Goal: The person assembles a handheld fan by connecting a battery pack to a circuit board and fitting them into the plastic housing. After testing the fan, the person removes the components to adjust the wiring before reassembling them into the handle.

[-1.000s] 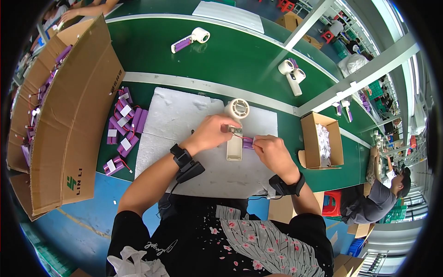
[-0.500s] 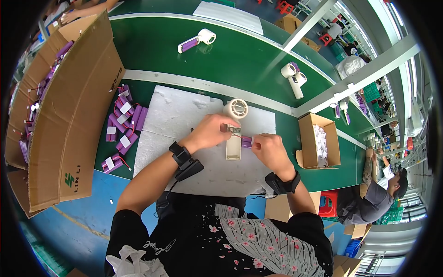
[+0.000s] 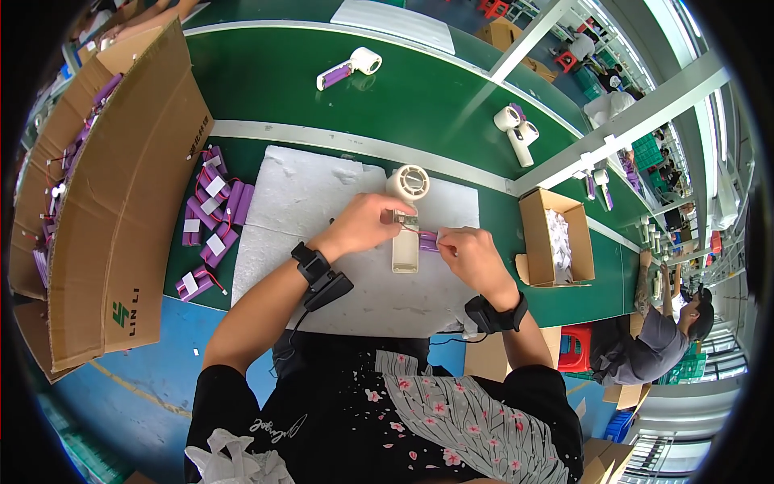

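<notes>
A white handheld fan (image 3: 405, 252) lies on the foam sheet in front of me, its round head away from me and its handle opened to show a hollow shell. At the top of the handle sits a small circuit board (image 3: 405, 219); my left hand (image 3: 363, 223) pinches the fan there. Red wire runs from the board area toward a purple battery pack (image 3: 430, 241), just right of the handle. My right hand (image 3: 477, 260) grips the pack's right end, with a small white piece showing at the fingertips. Its fingers partly hide that end.
Several purple battery packs (image 3: 216, 211) lie left of the foam sheet (image 3: 314, 181), beside a tall cardboard box (image 3: 133, 194). A small carton (image 3: 592, 256) of white pieces stands at right. Beyond a pale rail, fans (image 3: 364, 61) rest on the green belt (image 3: 427, 97). A co-worker (image 3: 653, 343) sits far right.
My right fingers have shifted slightly, and a white piece now shows at their tips. My left hand stays at the board. Fans on the far belt have slid a little rightward.
</notes>
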`<state>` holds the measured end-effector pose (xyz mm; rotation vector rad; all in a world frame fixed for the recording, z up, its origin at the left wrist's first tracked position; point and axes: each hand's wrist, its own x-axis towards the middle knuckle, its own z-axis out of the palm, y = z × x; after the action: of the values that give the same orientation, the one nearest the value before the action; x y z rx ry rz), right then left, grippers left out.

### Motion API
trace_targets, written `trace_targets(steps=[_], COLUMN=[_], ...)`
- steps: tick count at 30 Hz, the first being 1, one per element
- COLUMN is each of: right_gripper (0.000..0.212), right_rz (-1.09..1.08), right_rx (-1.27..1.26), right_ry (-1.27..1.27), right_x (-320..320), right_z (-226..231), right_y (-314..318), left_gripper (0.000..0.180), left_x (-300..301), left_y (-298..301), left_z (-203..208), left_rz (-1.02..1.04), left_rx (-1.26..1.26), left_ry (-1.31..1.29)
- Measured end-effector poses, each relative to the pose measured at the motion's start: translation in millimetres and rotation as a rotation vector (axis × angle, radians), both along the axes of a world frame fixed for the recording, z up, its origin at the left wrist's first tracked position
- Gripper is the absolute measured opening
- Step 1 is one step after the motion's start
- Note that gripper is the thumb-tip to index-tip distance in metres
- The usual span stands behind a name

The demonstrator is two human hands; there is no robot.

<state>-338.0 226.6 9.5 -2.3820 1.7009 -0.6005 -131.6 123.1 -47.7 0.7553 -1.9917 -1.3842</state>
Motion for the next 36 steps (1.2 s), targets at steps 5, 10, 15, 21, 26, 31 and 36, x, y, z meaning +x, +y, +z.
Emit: trace_targets(steps=[5, 10, 15, 21, 26, 31, 36], right_gripper=[0.007, 0.009, 0.005, 0.012, 0.014, 0.023, 0.040], right_rz=[-0.063, -0.132, -0.151, -0.234, -0.735, -0.809, -0.106], right_rx=[-0.037, -0.105, -0.064, -0.105, -0.240, -0.350, 0.093], right_ry=[0.121, 0.170, 0.074, -0.140, -0.003, 0.286, -0.139], right_x=[10.1, 16.1, 3.4, -26.5, -122.1, -159.1, -24.7], right_z=[-3.6, -12.9, -14.4, -11.8, 34.7, 29.4, 25.0], right_y=[0.5, 2.2, 1.2, 1.8, 9.8, 12.4, -11.7], left_gripper=[0.032, 0.033, 0.033, 0.033, 0.035, 0.034, 0.034], left_x=[-0.8, -1.8, -1.7, -2.6, -0.9, -4.3, -0.5], left_y=[2.0, 1.1, 5.4, 1.7, 8.7, 7.6, 12.6], left_z=[1.5, 1.9, 1.7, 2.9, -4.1, 8.0, 7.4], left_rz=[-0.024, -0.011, 0.000, 0.011, 0.013, 0.047, 0.087], left_rx=[0.031, 0.077, 0.063, 0.047, 0.072, 0.160, 0.152], left_ry=[-0.058, -0.049, -0.026, -0.019, 0.016, -0.044, -0.056])
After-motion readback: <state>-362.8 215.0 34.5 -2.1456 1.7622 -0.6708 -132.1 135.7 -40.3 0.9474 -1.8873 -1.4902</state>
